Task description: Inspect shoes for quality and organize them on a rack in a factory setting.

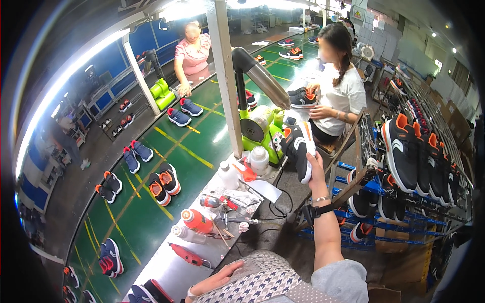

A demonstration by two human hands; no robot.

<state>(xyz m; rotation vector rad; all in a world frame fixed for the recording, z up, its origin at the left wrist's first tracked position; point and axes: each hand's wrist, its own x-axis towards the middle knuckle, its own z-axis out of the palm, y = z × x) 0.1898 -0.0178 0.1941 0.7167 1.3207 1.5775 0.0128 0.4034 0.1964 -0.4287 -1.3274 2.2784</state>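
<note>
My right hand (316, 170) is raised at arm's length and grips a black sneaker (297, 147) with a white sole and orange lining. The shoe is held up in front of a green hot-air machine (260, 129) with a metal nozzle. Low in the picture, my left hand (218, 279) rests against my houndstooth apron (252, 287), fingers stretched out and holding nothing. Nearest to that hand on the white bench are a red rotary tool (188, 254) and a dark blue shoe (137, 295) cut off by the lower edge.
A green conveyor (166, 134) carries several pairs of sneakers on the left. Bottles, including an orange one (197, 221), crowd the bench beside a white post (226, 76). At right stands a shoe rack (353, 174). Two co-workers (193, 53) work nearby, one handling a shoe (303, 98).
</note>
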